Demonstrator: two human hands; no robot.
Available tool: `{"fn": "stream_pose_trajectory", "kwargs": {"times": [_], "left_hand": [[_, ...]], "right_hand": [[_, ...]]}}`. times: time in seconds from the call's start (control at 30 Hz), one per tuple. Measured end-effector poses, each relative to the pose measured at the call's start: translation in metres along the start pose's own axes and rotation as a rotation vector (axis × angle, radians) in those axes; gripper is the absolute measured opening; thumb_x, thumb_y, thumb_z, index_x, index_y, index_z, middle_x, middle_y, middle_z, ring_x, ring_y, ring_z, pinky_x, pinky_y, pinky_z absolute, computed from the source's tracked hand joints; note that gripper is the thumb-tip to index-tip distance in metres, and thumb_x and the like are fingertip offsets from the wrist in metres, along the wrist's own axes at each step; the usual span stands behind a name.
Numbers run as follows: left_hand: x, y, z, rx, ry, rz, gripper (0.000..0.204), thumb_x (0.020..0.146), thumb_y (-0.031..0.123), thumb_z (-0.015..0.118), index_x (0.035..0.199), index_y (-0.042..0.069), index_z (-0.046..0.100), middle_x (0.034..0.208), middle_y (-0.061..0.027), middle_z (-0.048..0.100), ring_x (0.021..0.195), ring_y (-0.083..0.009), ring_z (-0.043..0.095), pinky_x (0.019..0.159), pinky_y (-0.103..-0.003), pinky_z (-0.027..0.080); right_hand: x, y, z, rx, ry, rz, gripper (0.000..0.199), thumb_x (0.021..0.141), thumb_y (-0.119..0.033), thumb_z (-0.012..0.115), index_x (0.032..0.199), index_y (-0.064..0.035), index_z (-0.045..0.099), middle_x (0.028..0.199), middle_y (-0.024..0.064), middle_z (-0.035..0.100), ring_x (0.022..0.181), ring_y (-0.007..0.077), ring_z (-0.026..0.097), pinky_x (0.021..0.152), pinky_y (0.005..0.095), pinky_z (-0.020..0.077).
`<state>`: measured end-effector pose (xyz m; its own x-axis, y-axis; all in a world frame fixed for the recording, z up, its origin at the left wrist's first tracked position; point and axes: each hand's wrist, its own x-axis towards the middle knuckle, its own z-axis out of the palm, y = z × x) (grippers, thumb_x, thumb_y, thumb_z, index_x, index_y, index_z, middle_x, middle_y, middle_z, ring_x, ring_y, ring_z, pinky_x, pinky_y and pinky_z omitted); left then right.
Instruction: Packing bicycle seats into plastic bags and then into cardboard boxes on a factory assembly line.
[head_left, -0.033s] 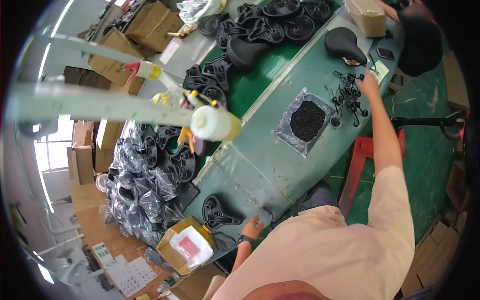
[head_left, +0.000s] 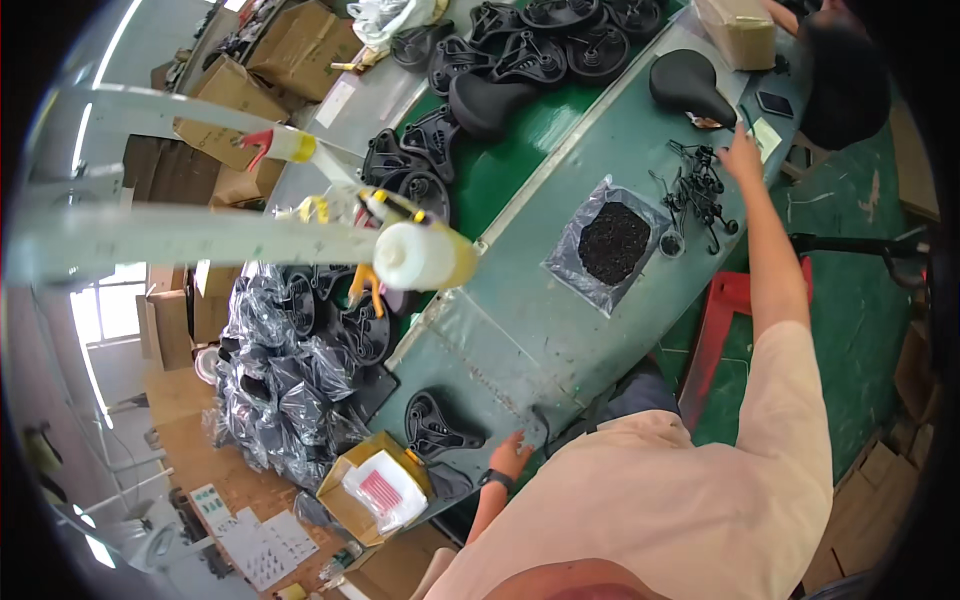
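My right hand (head_left: 741, 160) reaches across the bench to the pointed nose of a black bicycle saddle (head_left: 690, 88). Its thumb and forefinger are apart, and I see nothing held in it. A tangled heap of black bent-wire parts (head_left: 695, 190) lies just left of this hand. Low in the view my left hand (head_left: 512, 457), with a dark wristband, is at the near bench edge, fingers stretched out. Close to those fingers is a thin dark curved piece (head_left: 541, 424), and an upturned saddle (head_left: 437, 425) lies to their left.
An open plastic bag of small black parts (head_left: 614, 243) lies mid-bench. A yellow box (head_left: 340, 482) stands by the left hand. Bagged saddles (head_left: 285, 380) pile up at left. Bottles (head_left: 425, 256) hang above the bench. A co-worker (head_left: 845, 85) sits at the far right.
My right hand has moved slightly away from me, toward the saddle's nose. My left hand has shifted slightly right, its fingers more spread.
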<state>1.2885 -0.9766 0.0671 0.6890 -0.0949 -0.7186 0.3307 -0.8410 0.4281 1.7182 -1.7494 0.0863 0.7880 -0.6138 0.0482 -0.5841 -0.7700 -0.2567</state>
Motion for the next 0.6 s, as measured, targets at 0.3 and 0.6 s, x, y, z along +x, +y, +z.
{"fn": "stream_pose_trajectory", "kwargs": {"times": [0.3, 0.6], "left_hand": [[0.056, 0.205, -0.02, -0.079, -0.005, 0.041, 0.053, 0.099, 0.026, 0.076, 0.147, 0.008, 0.063, 0.133, -0.0186, 0.075, 0.118, -0.0347, 0.075, 0.1, -0.045, 0.059], [0.236, 0.418, -0.085, -0.853, -0.043, 0.255, 0.082, 0.097, 0.019, 0.082, 0.165, 0.006, 0.039, 0.151, -0.0229, 0.063, 0.139, -0.0335, 0.063, 0.113, -0.046, 0.052]], "right_hand": [[0.176, 0.022, 0.089, 0.072, -0.329, 0.009, 0.092, 0.081, -0.033, 0.09, 0.157, -0.0052, 0.045, 0.117, 0.0252, 0.078, 0.109, 0.0381, 0.077, 0.093, 0.0477, 0.0596], [0.053, -0.11, 0.025, 0.853, -0.267, 0.11, 0.078, 0.092, -0.041, 0.087, 0.141, 0.011, 0.057, 0.12, 0.022, 0.074, 0.106, 0.0355, 0.072, 0.098, 0.0452, 0.0561]]}}
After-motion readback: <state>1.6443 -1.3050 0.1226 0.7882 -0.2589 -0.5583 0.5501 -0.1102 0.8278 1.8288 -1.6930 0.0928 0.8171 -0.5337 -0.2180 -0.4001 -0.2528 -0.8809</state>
